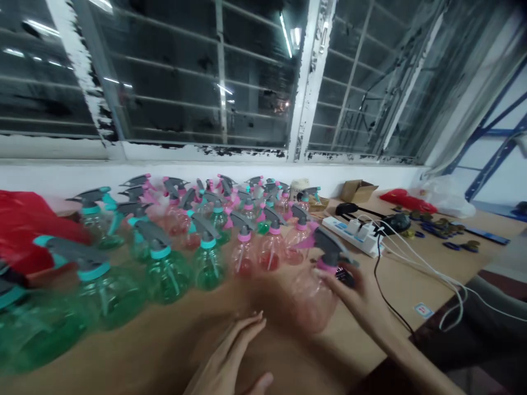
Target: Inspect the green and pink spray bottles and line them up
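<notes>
In my right hand [358, 288] is a pink spray bottle [315, 299] with a grey and pink trigger head, gripped around its neck. The bottle is slightly blurred, and I cannot tell whether its base touches the table. My left hand [233, 351] is held over the table at the bottom centre, fingers stretched out and thumb apart, with nothing in it. Beyond it stand a green spray bottle [208, 266] with a turquoise collar and a pink spray bottle [270, 251], part of a crowd of similar green and pink ones.
A white power strip [352, 236] with plugs and trailing cables [436, 274] lies right of the bottles. Farther right are scissors-like blue-handled items [444, 227] and a white plastic bag [448, 196]. A small cardboard box [358, 190] sits by the wall. A red bag [37, 230] lies at left.
</notes>
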### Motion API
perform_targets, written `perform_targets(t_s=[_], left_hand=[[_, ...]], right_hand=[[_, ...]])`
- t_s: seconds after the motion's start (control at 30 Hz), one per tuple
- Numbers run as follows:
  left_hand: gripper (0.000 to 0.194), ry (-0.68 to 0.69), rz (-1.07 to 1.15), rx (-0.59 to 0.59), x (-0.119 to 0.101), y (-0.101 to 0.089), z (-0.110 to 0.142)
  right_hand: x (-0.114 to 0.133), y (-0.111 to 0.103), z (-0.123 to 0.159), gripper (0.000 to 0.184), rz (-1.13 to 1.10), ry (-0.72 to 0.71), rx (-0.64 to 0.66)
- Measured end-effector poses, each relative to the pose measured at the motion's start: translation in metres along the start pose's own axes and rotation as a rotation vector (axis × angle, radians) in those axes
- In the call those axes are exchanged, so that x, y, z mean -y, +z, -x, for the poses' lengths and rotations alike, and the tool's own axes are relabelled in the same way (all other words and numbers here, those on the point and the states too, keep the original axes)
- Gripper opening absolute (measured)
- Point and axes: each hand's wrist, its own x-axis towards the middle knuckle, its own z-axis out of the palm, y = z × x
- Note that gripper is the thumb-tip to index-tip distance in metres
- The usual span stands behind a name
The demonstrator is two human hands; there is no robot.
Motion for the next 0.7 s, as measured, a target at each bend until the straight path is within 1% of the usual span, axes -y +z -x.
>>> perform_targets(t_s=[0.1, 0.13, 0.17, 0.23, 0.33, 0.4, 0.5, 0.6, 0.7], left_hand=[[0.090, -0.110, 0.032, 0.079, 0.005, -0.011, 0.016], [0.093, -0.143, 0.046, 0.093, 0.007, -0.015, 0.022], [0.096, -0.174, 0.053, 0.078, 0.010, -0.021, 0.028], [0.097, -0.187, 0.069, 0.038, 0.016, -0.032, 0.041], [0.091, -0.232, 0.100, 0.010, 0.022, -0.051, 0.061], [0.085, -0.263, 0.105, -0.020, 0.024, -0.061, 0.073], [0.081, -0.288, 0.085, -0.043, 0.028, -0.069, 0.085], [0.077, -0.315, 0.060, -0.040, 0.031, -0.074, 0.087], [0.077, -0.325, 0.050, 0.008, 0.031, -0.076, 0.082]], right_hand=[[0.034, 0.036, 0.026, 0.029, -0.058, -0.122, 0.158], [0.046, 0.049, 0.032, 0.028, -0.059, -0.137, 0.189], [0.057, 0.060, 0.039, 0.027, -0.068, -0.154, 0.215], [0.077, 0.082, 0.050, 0.024, -0.106, -0.170, 0.263], [0.099, 0.107, 0.063, 0.024, -0.174, -0.244, 0.348], [0.111, 0.119, 0.069, 0.028, -0.188, -0.310, 0.392], [0.123, 0.131, 0.074, 0.040, -0.180, -0.361, 0.432], [0.129, 0.137, 0.072, 0.050, -0.193, -0.381, 0.508], [0.131, 0.143, 0.067, 0.051, -0.331, -0.359, 0.612]])
